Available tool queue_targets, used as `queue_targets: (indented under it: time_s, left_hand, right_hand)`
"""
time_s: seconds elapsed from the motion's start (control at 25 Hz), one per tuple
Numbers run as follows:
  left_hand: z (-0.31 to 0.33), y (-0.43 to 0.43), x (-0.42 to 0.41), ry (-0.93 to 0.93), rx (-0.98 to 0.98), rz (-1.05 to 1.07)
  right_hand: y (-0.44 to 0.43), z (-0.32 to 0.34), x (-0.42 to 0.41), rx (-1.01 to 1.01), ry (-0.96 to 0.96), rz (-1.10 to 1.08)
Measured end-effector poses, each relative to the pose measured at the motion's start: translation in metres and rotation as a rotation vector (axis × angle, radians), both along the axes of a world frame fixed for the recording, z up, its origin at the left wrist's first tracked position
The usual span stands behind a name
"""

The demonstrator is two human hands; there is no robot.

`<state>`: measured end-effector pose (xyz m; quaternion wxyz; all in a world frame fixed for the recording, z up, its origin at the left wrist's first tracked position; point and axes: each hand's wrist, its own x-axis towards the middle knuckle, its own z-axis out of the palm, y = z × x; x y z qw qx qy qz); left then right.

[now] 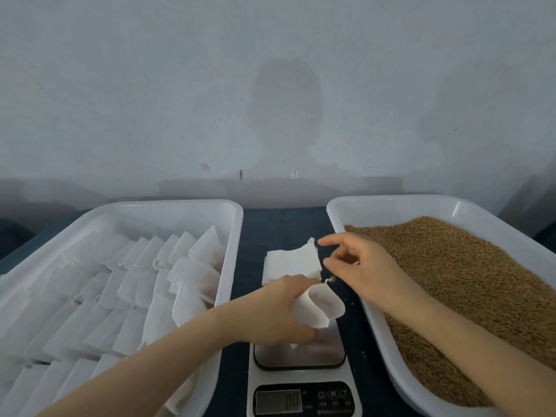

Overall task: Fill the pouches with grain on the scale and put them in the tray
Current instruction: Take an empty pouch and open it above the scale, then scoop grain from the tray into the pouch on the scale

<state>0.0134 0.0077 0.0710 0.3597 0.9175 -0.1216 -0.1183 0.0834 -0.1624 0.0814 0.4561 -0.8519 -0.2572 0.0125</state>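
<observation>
Progress inspection, head view. The white tray (120, 212) at nine o'clock holds many pouches (144, 266) laid in overlapping rows, several showing a brownish tint through the fabric, so a good share of the work appears done. I judge the job well advanced but not finished, since free room shows along that tray's far wall toward eleven o'clock.

A stack of flat, unfilled pouches (290, 263) lies on the dark tabletop (279, 224) at twelve o'clock from the scale (301, 383); this is the stock yet to be processed. Its depth cannot be read.

The pouch in hand (322, 305) is held by the left hand (276, 311), fingers closed around its lower body, mouth gaping open toward two o'clock. It hangs over the scale's steel platform — whether it touches the platform I cannot tell. No grain is visible inside it.

The right hand (358, 266) is at three o'clock of the stack, beside the near rim of the grain tray (376, 314). Its fingers are loosely curled, forefinger extended, gripping nothing that I can make out — a thin white drawstring (329, 279) shows just below it.

The grain (451, 281) is heaped high in the tray at three o'clock; supply is ample. The scale display (278, 401) is lit; its figures are too blurred to state.

Outstanding for this pouch: filling, weighing, closing, placing in the tray.
</observation>
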Motion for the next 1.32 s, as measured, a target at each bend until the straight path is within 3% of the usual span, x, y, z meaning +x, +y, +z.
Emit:
queue_targets:
  time_s: [0.2, 0.32, 0.4, 0.48, 0.64, 0.84, 1.0, 1.08, 1.16, 1.32]
  left_hand:
    - [-0.002, 0.002, 0.003, 0.049, -0.086, 0.074]
    - [-0.004, 0.003, 0.005, 0.037, -0.095, 0.101]
    - [-0.004, 0.003, 0.005, 0.033, -0.102, 0.094]
    - [-0.003, 0.003, 0.004, 0.042, -0.111, 0.090]
    - [-0.003, 0.004, 0.004, 0.033, -0.135, 0.097]
    - [-0.005, 0.007, 0.005, 0.035, -0.130, 0.100]
    - [-0.009, 0.006, 0.007, 0.033, -0.123, 0.076]
    - [-0.010, 0.007, 0.008, 0.026, -0.138, 0.069]
    - [-0.010, 0.007, 0.008, 0.025, -0.145, 0.068]
    - [-0.010, 0.007, 0.008, 0.043, -0.122, 0.075]
  right_hand:
    - [-0.029, 0.003, 0.026, -0.222, -0.130, -0.201]
    - [-0.069, 0.001, 0.052, -0.819, -0.046, -0.397]
    - [-0.084, -0.009, 0.059, -1.004, 0.126, -0.418]
    - [-0.089, -0.021, 0.064, -0.887, 0.185, -0.412]
    - [-0.076, -0.026, 0.063, -0.773, 0.110, -0.409]
    - [-0.081, -0.024, 0.069, -0.482, 0.129, -0.554]
    - [-0.110, -0.015, 0.073, -0.566, 0.047, -0.831]
    - [-0.123, -0.013, 0.074, -0.630, 0.122, -0.936]
    - [-0.134, -0.013, 0.078, -0.672, 0.152, -0.996]
    - [-0.142, -0.014, 0.083, -0.807, 0.005, -1.015]
